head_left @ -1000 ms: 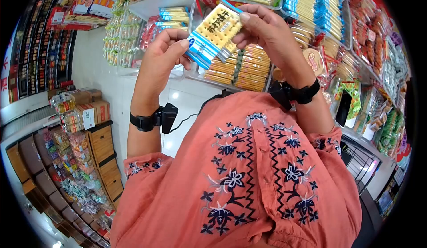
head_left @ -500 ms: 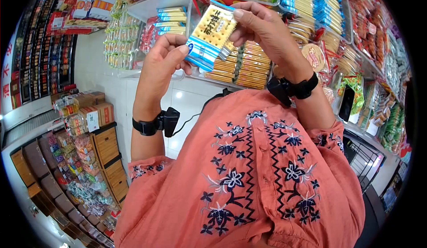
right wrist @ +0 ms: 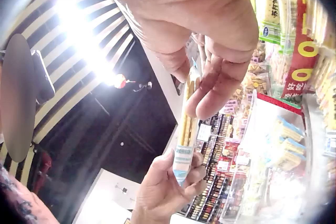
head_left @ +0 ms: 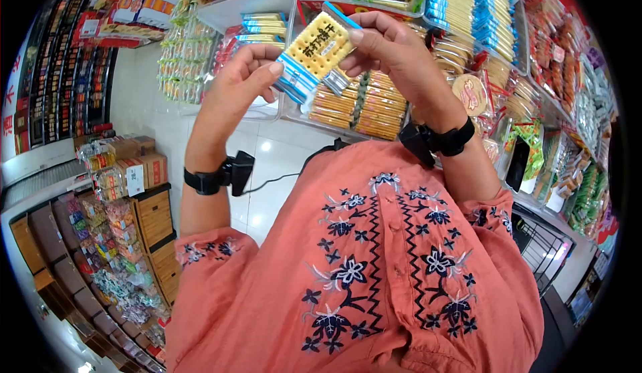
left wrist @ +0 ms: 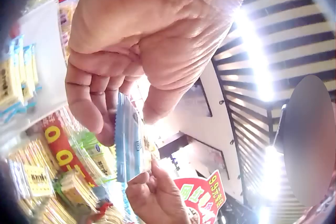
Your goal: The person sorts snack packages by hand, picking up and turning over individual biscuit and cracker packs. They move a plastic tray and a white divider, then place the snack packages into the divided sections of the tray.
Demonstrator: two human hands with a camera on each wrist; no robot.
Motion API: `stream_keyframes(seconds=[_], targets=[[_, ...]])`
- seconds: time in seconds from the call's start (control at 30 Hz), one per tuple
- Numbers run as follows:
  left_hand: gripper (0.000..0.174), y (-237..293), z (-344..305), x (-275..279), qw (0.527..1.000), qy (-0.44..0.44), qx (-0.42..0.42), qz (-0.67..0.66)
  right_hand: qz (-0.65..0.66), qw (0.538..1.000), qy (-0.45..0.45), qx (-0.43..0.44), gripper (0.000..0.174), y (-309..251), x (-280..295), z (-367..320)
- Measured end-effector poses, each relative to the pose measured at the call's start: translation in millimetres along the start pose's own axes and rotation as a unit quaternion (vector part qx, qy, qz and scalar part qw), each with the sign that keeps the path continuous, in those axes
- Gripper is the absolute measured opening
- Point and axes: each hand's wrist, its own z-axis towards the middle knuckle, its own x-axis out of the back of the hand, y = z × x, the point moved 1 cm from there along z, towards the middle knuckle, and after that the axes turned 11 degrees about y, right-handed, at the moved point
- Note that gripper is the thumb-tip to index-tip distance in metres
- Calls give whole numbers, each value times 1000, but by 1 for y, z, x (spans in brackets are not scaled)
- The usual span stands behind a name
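Observation:
Both hands hold up a small packet of soda crackers point(head_left: 322, 47), pale yellow with dark lettering and blue-and-white striped ends. My left hand point(head_left: 239, 84) pinches the lower left corner between thumb and fingers. At the upper right edge, my right hand point(head_left: 394, 49) grips the packet with thumb on the front. The right wrist view shows the cracker packet point(right wrist: 188, 124) edge-on, slim, with thin crackers inside. In the left wrist view its blue striped end point(left wrist: 126, 140) sits between the left thumb and fingers.
Behind the packet stands a clear plastic bin point(head_left: 251, 2) with several similar blue-ended packets point(head_left: 263, 25). Wrapped biscuit sticks point(head_left: 380, 105) lie beneath the hands. More snacks point(head_left: 461, 15) fill bins to the right. A dark phone point(head_left: 517, 164) is at the right, and wooden drawers point(head_left: 157, 219) stand lower left.
The packet stays in both hands, its tilt changing slightly. The left forearm has shifted a little to the left since half a second ago, and the view has swayed slightly.

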Motion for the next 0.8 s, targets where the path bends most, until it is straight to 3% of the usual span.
stream_keyframes(seconds=[0.23, 0.3, 0.37, 0.43, 0.57, 0.63, 0.7, 0.8], targets=[[30, 23, 38, 21, 986, -94, -88, 102, -19, 997, -64, 35, 40, 1, -21, 7], [29, 33, 48, 33, 979, -114, -83, 149, -27, 998, -33, 50, 41, -2, -23, 7], [26, 30, 64, 54, 968, -80, -135, 196, -23, 998, 5, 63, 41, -2, -16, 9], [26, 21, 81, 76, 948, -45, -200, 245, -45, 997, 43, 53, 41, -3, -7, 6], [25, -22, 105, 107, 901, -56, -188, 388, -64, 993, 95, 20, 37, 9, 6, 1], [23, -52, 107, 112, 839, -85, -279, 459, -65, 992, 109, 2, 35, 17, 8, -3], [21, -74, 102, 106, 856, -111, -219, 455, -59, 991, 117, -23, 34, 21, 6, -8], [19, -91, 103, 95, 838, -147, -227, 474, -52, 990, 122, -41, 33, 33, 5, -8]])
